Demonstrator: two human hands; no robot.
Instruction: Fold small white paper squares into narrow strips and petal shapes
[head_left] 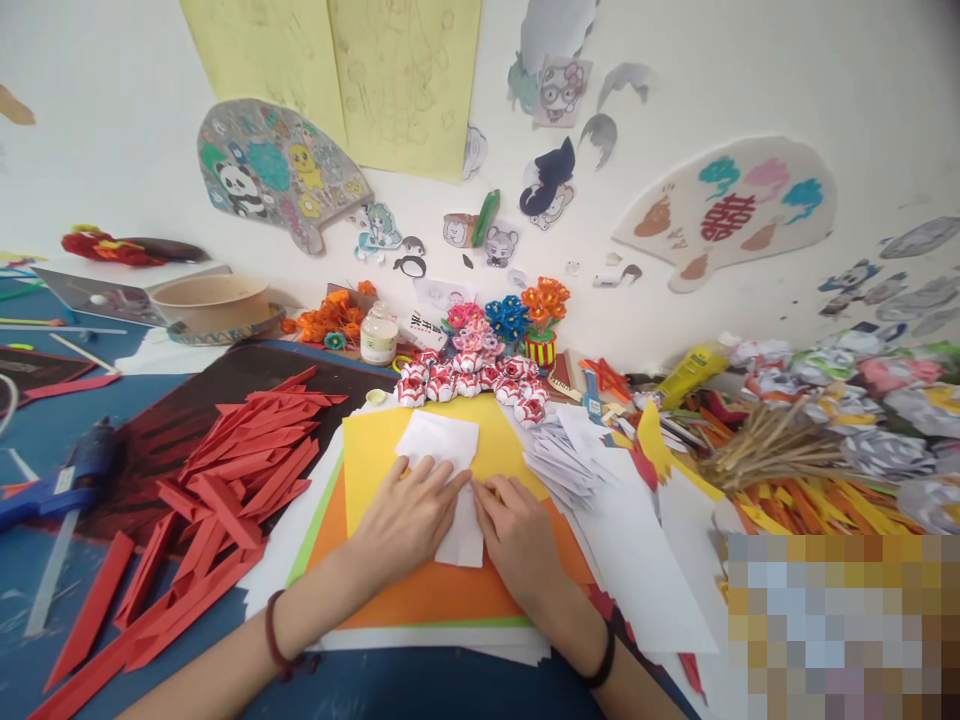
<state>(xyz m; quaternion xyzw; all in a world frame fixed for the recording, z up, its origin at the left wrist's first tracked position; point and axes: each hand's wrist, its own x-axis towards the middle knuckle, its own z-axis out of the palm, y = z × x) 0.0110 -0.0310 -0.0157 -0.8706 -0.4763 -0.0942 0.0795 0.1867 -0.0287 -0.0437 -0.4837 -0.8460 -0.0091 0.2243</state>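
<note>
A small sheet of white paper point(459, 540), with a fold across it, lies on yellow paper point(364, 450) and orange paper point(352, 585). My left hand point(409, 512) rests flat on the white sheet's left side, fingers stretched and slightly apart. At the sheet's right edge is my right hand point(521, 535), its fingers bent and its thumb and forefinger pressed together on the paper. The two forefingers nearly meet at the fold. Just right of the hands sits a pile of folded white paper strips point(562, 465).
Folded red paper strips point(247, 460) heap on the left, near a blue glue gun point(64, 485). Behind stand red-and-white paper flowers point(469, 378), a jar point(378, 335) and a bowl point(210, 303). Wooden sticks point(780, 445) and crumpled paper bundles point(892, 455) lie right.
</note>
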